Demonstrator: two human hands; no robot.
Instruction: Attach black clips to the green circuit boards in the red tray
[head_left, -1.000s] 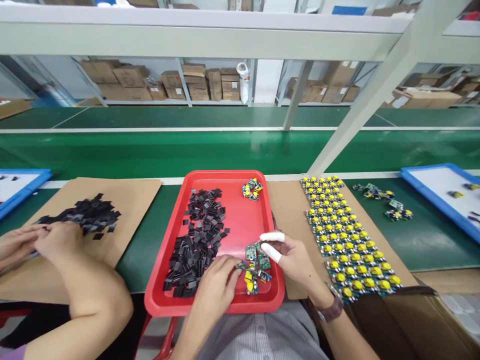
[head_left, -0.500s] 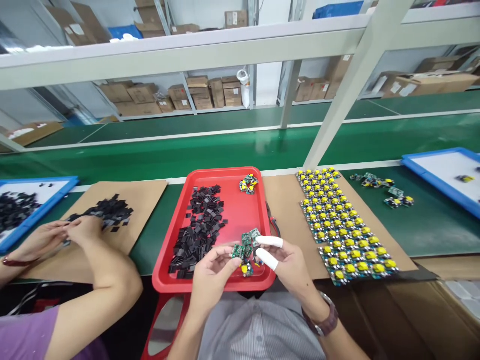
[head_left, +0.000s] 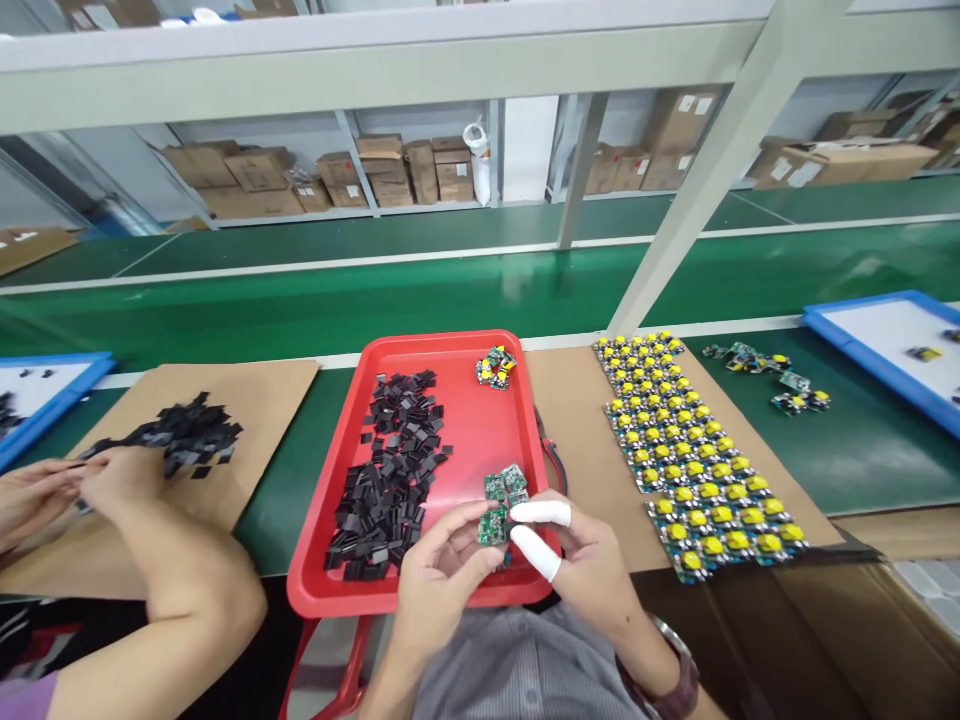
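Note:
My left hand (head_left: 442,565) grips a small green circuit board (head_left: 493,527) between thumb and fingers, above the near right part of the red tray (head_left: 457,452). White covers sit on the thumb and forefinger of my right hand (head_left: 581,550). Those two fingertips are close together at the board's right edge; what is between them is too small to make out. Just beyond the held board, several loose green boards (head_left: 513,477) lie in the tray. Black flat pieces (head_left: 401,450) fill the tray's left side. Boards with yellow parts (head_left: 496,367) lie in its far right corner.
Rows of yellow-topped boards (head_left: 697,450) cover the cardboard at right. Beyond them are loose boards (head_left: 799,400) and a blue-rimmed tray (head_left: 885,350). At left, a co-worker's hands (head_left: 112,485) work beside a black pile (head_left: 184,430). A slanted frame post (head_left: 690,190) rises behind the cardboard.
The view has shifted slightly down and to the right. My hands have come closer together around the held board, whose face now shows more fully. The co-worker's arm appears farther left.

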